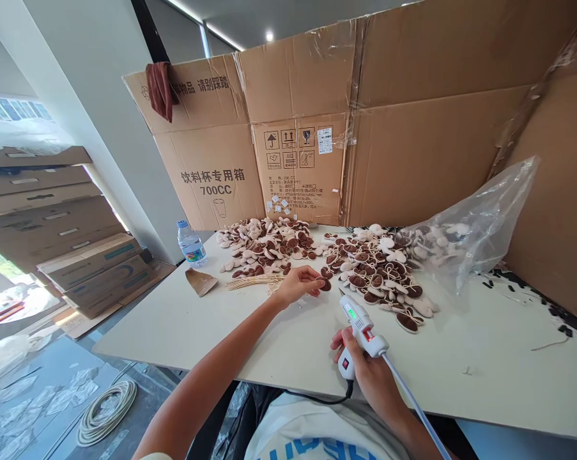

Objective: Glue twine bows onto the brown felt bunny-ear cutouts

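Note:
Between its fingertips my left hand point(300, 284) pinches a small brown felt piece point(324, 283) above the table. My right hand point(362, 358) is wrapped round the handle of a white glue gun point(360, 322), whose nozzle points up and left toward that piece. A white glue stick point(415, 406) runs out of the gun's back, and a black cord leaves its base. Beyond my hands lie a left heap of brown and cream felt pieces point(264, 246) and a right heap of similar pieces with cream cords point(379, 275). A bundle of cream cords point(254, 282) rests beside my left hand.
A clear plastic bag point(480, 223) holding cream pieces leans at the right. Tall cardboard panels point(302, 172) wall off the back. A water bottle point(191, 245) and a brown cardboard scrap point(200, 282) stand and lie at the left. Black bits point(566, 330) litter the right edge.

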{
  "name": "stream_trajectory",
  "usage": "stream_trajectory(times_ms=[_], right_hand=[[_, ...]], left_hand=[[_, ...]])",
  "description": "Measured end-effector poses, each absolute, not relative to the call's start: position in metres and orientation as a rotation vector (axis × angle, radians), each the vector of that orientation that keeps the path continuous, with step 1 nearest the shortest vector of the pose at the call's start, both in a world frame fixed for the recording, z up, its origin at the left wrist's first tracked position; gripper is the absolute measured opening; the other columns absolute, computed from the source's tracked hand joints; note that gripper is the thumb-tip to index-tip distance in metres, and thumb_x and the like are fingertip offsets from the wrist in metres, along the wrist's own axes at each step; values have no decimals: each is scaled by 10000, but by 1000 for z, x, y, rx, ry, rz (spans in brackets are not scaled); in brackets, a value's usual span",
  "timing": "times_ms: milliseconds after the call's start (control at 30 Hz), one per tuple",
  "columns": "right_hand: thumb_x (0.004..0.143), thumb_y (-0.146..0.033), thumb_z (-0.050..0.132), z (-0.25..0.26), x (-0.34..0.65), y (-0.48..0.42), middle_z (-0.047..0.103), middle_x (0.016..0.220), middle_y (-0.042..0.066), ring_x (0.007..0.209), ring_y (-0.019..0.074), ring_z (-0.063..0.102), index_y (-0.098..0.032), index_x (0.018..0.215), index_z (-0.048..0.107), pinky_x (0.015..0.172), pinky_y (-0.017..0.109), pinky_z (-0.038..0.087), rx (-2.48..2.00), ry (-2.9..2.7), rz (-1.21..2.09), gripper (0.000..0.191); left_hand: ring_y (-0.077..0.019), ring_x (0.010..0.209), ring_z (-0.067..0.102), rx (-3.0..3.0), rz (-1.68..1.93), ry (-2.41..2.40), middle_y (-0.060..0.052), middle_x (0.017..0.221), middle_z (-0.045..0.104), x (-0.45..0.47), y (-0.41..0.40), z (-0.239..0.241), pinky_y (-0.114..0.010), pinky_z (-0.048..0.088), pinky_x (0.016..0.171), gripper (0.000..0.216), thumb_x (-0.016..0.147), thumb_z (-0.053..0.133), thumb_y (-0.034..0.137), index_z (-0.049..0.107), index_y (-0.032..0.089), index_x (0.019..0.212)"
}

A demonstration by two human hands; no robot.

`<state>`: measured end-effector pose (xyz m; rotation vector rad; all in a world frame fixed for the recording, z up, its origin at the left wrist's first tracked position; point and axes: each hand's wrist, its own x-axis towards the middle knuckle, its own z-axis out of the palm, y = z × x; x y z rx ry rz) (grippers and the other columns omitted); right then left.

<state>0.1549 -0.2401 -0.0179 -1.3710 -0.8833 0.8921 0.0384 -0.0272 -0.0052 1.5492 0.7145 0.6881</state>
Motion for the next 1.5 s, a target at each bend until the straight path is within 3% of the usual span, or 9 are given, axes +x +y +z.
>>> stream_trajectory(times_ms=[100,333,433,533,800,1100,1400,1500], right_hand=[[863,-695,588,-17,154,-240,710,742,36,604,193,650,-217,778,665,596,288,498,-1354,-867,905,491],[851,-714,590,-16,155,-239,693,704,31,583,193,634,-218,780,673,579,292,485,-1364,-872,907,507],[828,-740,597,-16,154,-239,692,696,30,587,198,636,-222,774,677,586,296,488,-1379,-851,895,527],[800,-780,586,-17,153,-238,696,720,35,586,202,631,-228,764,667,580,305,492,-1365,-837,880,559],[842,-739,585,-16,155,-240,670,663,16,576,185,625,-216,811,681,561,277,467,-1367,-867,907,533],[828,-792,548,-18,155,-238,649,614,25,550,194,602,-208,809,695,534,287,461,-1391,-885,868,603],[820,-798,547,-21,155,-236,719,785,63,568,187,626,-205,825,686,536,288,471,-1374,-878,857,609],[812,-810,541,-20,155,-237,699,722,46,566,190,619,-210,803,691,538,287,458,-1386,-884,854,619]], left_hand=[[-94,506,571,1713,529,798,-80,784,764,38,-26,-11,-224,445,498,489,667,860,542,669,138,868],[-98,507,484,2258,495,882,-11,573,656,33,-27,-10,-239,309,493,470,736,755,631,765,162,704],[-105,507,474,2349,588,878,-11,561,641,27,-20,-5,-250,325,525,497,848,651,618,749,169,658],[-129,564,528,2433,760,1034,-17,622,673,20,-9,-2,-260,358,583,430,931,574,495,734,180,686],[-189,760,632,2591,764,1093,-49,864,736,10,2,-9,-284,405,674,130,820,616,202,742,196,851],[-231,1006,616,2822,518,670,-73,1096,643,6,-4,-7,-307,461,840,275,774,643,152,745,228,1018],[-232,979,600,2825,457,662,-77,995,655,6,-1,-8,-305,454,804,136,823,664,203,750,212,928],[-230,979,596,2822,467,679,-75,987,653,6,-1,-10,-304,452,801,131,830,662,215,747,215,930]])
